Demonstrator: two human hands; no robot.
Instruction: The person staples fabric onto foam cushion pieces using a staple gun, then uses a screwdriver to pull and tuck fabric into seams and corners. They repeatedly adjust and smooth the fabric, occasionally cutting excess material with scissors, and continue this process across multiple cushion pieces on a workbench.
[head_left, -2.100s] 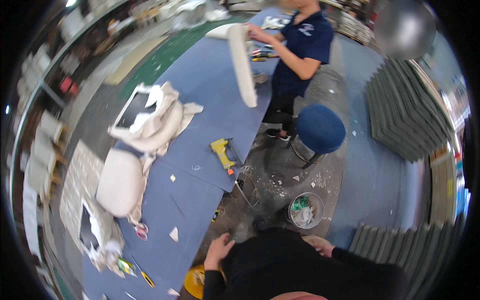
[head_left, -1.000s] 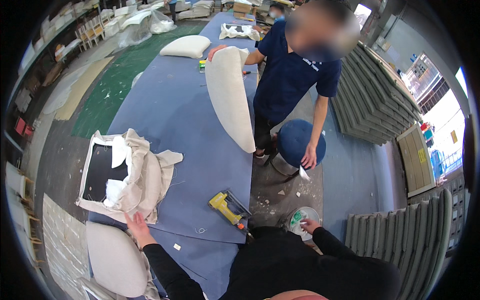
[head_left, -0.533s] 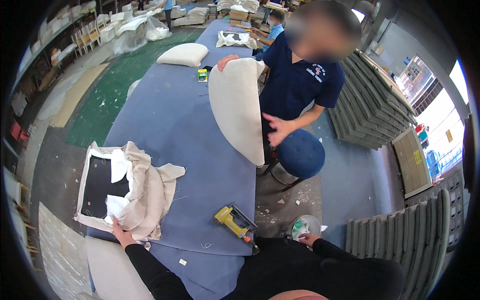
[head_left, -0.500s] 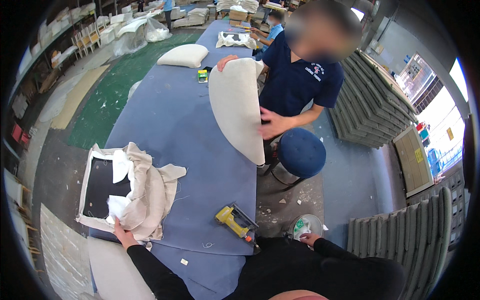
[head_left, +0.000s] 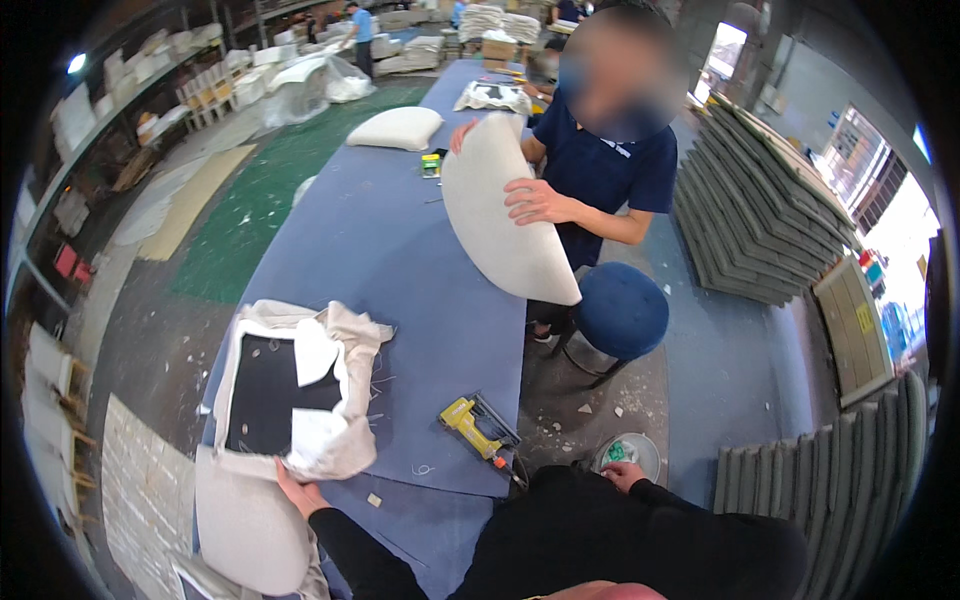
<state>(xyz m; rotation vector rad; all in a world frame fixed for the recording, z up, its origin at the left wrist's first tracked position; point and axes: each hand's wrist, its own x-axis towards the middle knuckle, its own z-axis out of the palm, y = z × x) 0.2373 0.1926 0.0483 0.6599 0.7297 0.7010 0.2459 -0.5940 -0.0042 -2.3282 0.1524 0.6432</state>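
1. Touches the near edge of the seat (head_left: pixel 265 390) with the left hand (head_left: pixel 303 493), fingers partly spread; cannot tell whether gripping.
2. Holds the right hand (head_left: pixel 625 475) beside the bucket (head_left: pixel 657 460) with bent fingers; cannot tell whether empty.
3. Has the seat on the blue table (head_left: pixel 430 275), black underside up, with pale cloth (head_left: pixel 355 440) bunched along the right.
4. Faces a co-worker (head_left: pixel 620 170) holding a pale cushion (head_left: pixel 490 205) with both hands.

Upholstery workshop around me: long blue tabletop (head_left: pixel 370 240), yellow staple gun (head_left: pixel 466 424), black-backed seat pad (head_left: pixel 265 390) edged in loose beige cloth (head_left: pixel 358 440), stacked grey padded panels (head_left: pixel 755 205), scraps (head_left: pixel 586 408) on the floor (head_left: pixel 560 428).
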